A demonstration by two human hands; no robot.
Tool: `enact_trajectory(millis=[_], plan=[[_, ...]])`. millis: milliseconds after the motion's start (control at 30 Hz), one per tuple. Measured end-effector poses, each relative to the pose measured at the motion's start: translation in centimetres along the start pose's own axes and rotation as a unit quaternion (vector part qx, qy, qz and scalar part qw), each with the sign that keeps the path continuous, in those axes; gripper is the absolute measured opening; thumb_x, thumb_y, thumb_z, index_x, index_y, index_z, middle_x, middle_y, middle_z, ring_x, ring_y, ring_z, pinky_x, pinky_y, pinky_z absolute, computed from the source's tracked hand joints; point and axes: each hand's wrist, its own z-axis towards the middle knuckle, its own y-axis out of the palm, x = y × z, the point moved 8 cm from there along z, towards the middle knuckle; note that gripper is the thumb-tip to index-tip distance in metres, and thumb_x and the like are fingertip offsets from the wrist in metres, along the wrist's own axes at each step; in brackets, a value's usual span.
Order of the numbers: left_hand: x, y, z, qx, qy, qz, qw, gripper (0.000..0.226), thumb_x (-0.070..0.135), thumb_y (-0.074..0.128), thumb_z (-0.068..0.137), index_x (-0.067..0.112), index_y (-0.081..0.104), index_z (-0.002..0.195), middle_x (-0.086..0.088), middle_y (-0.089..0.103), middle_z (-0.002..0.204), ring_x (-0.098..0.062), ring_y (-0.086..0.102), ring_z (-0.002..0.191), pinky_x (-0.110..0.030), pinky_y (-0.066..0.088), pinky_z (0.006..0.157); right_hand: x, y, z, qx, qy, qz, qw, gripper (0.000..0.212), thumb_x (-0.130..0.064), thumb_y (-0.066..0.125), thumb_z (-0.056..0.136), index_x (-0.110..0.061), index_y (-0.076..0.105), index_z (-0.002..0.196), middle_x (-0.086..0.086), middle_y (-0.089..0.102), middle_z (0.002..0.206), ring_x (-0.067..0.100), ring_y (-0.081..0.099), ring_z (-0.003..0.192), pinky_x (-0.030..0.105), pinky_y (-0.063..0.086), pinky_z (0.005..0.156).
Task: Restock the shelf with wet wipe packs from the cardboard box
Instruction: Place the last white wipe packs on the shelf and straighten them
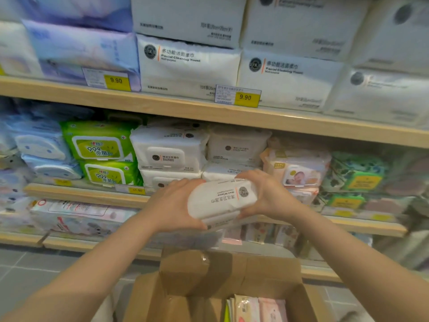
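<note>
Retail aisle, grey tiled floor; pale wooden shelving in several tiers, each tier packed with soft plastic-wrapped goods. Top tier: bulky white pillow-shaped facial towel packs behind yellow 9.90 price tags. Middle tier: glossy green wipe packs with rounded flip lids, stacked two high, just beside matte white wipe packs with rounded rectangular lids, also stacked. A pink baby-print pack sits to the right of those.

The white soft-sided wet wipe pack with grey print and an orange stripe is held in the air in front of the middle tier, directly before the white stack, printed face up and tilted. The left hand clasps its left end, fingers curled over the top; the right hand clamps the right end likewise. Both forearms partly hide the lower tier.

Below, the brown corrugated cardboard box stands open, flaps up, with pink and pale packs upright inside at its right.
</note>
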Motion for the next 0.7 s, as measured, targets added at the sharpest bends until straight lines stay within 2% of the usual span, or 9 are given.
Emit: enact_trajectory(millis=[67, 133, 200, 267, 367, 467, 533, 600, 700], plan=[[0.5, -1.1, 0.9, 0.027, 0.003, -0.025, 0.999, 0.099, 0.067, 0.069, 0.054, 0.037, 0.029, 0.14, 0.011, 0.041, 0.138, -0.015, 0.033, 0.127, -0.036, 0.037, 0.099, 0.2, -1.3, 0.9, 0.012, -0.008, -0.025, 1.0, 0.089, -0.041, 0.086, 0.056, -0.029, 0.044, 0.134, -0.009, 0.046, 0.121, 0.014, 0.042, 0.118, 0.048, 0.028, 0.11], [1.3, -2.5, 2.6, 0.067, -0.002, -0.032, 0.997, 0.092, 0.064, 0.07, 0.054, 0.035, 0.036, 0.134, 0.007, 0.047, 0.132, -0.019, 0.038, 0.122, -0.036, 0.038, 0.094, -0.1, -2.8, 1.7, 0.063, -0.027, -0.089, 0.994, 0.087, -0.035, 0.085, 0.062, -0.025, 0.042, 0.138, 0.001, 0.04, 0.135, 0.021, 0.036, 0.127, 0.05, 0.028, 0.111], [1.8, -3.8, 4.6, 0.101, -0.014, -0.035, 0.994, 0.083, 0.06, 0.074, 0.053, 0.034, 0.044, 0.126, 0.005, 0.054, 0.121, -0.021, 0.045, 0.113, -0.035, 0.042, 0.083, -1.3, -3.4, 1.9, 0.138, -0.099, -0.255, 0.952, 0.09, -0.038, 0.084, 0.061, -0.023, 0.042, 0.138, 0.01, 0.033, 0.148, 0.031, 0.031, 0.135, 0.057, 0.017, 0.114], [2.6, -4.7, 6.5, 0.128, -0.019, -0.029, 0.991, 0.081, 0.059, 0.076, 0.051, 0.032, 0.048, 0.122, 0.005, 0.057, 0.113, -0.022, 0.05, 0.107, -0.034, 0.044, 0.079, -2.3, -2.0, 2.5, 0.151, -0.142, -0.366, 0.907, 0.102, -0.044, 0.084, 0.056, -0.024, 0.034, 0.142, 0.01, 0.034, 0.15, 0.034, 0.031, 0.137, 0.061, 0.013, 0.11], [3.8, -4.8, 9.0, 0.139, -0.008, -0.067, 0.988, 0.082, 0.054, 0.08, 0.055, 0.027, 0.047, 0.125, 0.003, 0.056, 0.117, -0.021, 0.049, 0.11, -0.033, 0.044, 0.085, -0.9, -1.3, 4.4, 0.169, -0.075, -0.376, 0.908, 0.107, -0.047, 0.083, 0.055, -0.028, 0.025, 0.143, 0.009, 0.04, 0.143, 0.034, 0.036, 0.131, 0.065, 0.023, 0.103], [2.0, -6.7, 10.2, 0.143, 0.0, -0.195, 0.97, 0.074, 0.046, 0.08, 0.064, 0.019, 0.052, 0.127, 0.0, 0.056, 0.124, -0.015, 0.052, 0.113, -0.031, 0.043, 0.095, 2.3, -1.6, 6.5, 0.126, 0.016, -0.335, 0.934, 0.094, -0.048, 0.077, 0.067, -0.029, 0.024, 0.143, 0.006, 0.041, 0.141, 0.03, 0.04, 0.128, 0.058, 0.029, 0.105], [-1.0, -7.8, 10.1, 0.167, -0.009, -0.141, 0.976, 0.062, 0.053, 0.068, 0.075, 0.018, 0.055, 0.126, -0.003, 0.057, 0.121, -0.018, 0.051, 0.114, -0.033, 0.04, 0.098, 4.3, -1.8, 7.5, 0.091, 0.057, -0.299, 0.948, 0.089, -0.045, 0.072, 0.075, -0.028, 0.021, 0.146, 0.005, 0.033, 0.148, 0.027, 0.035, 0.135, 0.053, 0.02, 0.111], [-4.1, -6.7, 9.7, 0.128, -0.061, -0.007, 0.99, 0.049, 0.05, 0.05, 0.089, 0.016, 0.055, 0.124, -0.014, 0.055, 0.12, -0.031, 0.045, 0.119, -0.042, 0.03, 0.106, 4.3, -1.4, 8.1, 0.093, 0.065, -0.317, 0.942, 0.085, -0.038, 0.069, 0.079, -0.022, 0.019, 0.147, 0.004, 0.029, 0.151, 0.026, 0.033, 0.136, 0.055, 0.009, 0.113], [-5.7, -3.6, 9.6, 0.101, -0.069, 0.075, 0.99, 0.048, 0.048, 0.031, 0.096, 0.021, 0.045, 0.134, -0.015, 0.047, 0.134, -0.032, 0.03, 0.133, -0.048, 0.003, 0.115, 1.8, 1.5, 7.5, 0.147, -0.009, -0.359, 0.922, 0.086, -0.028, 0.071, 0.073, -0.019, 0.022, 0.142, 0.01, 0.035, 0.138, 0.032, 0.032, 0.129, 0.065, 0.019, 0.105]])
